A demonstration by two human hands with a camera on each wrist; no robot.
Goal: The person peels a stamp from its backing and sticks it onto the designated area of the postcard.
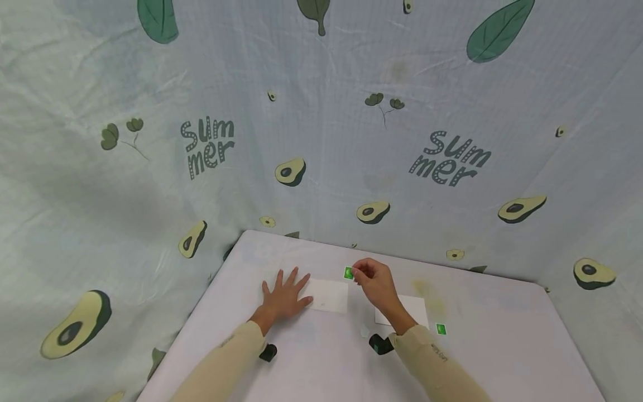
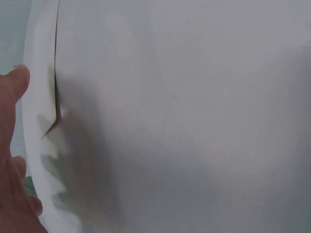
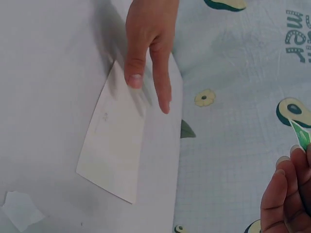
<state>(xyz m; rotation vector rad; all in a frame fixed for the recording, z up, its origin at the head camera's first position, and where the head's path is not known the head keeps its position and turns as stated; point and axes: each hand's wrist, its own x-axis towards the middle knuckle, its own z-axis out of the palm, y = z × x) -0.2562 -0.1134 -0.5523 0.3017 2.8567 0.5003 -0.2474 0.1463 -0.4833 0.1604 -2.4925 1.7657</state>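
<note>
Fingers (image 3: pixel 274 196) of the right hand (image 1: pixel 374 282) are being used to pinch a green square (image 1: pixel 349 273), at one o'clock of the left white card (image 1: pixel 329 297). Over this card's nine o'clock edge, the left hand (image 1: pixel 285 297) is being held spread; by too light pressing, slipping could be caused.

Two white cards (image 1: pixel 331 296), two green stickers (image 1: pixel 441 329), one scrap (image 3: pixel 21 210)

Pale, creased sheeting (image 1: pixel 336 151) printed with halved avocados (image 1: pixel 373 212), green leaves (image 1: pixel 500 30) and the word "summer" (image 1: pixel 449 159) hangs behind and beside a white tabletop (image 1: pixel 502 335) in soft light; a yellowish stain (image 1: pixel 427 290) marks the tabletop's right half.
</note>
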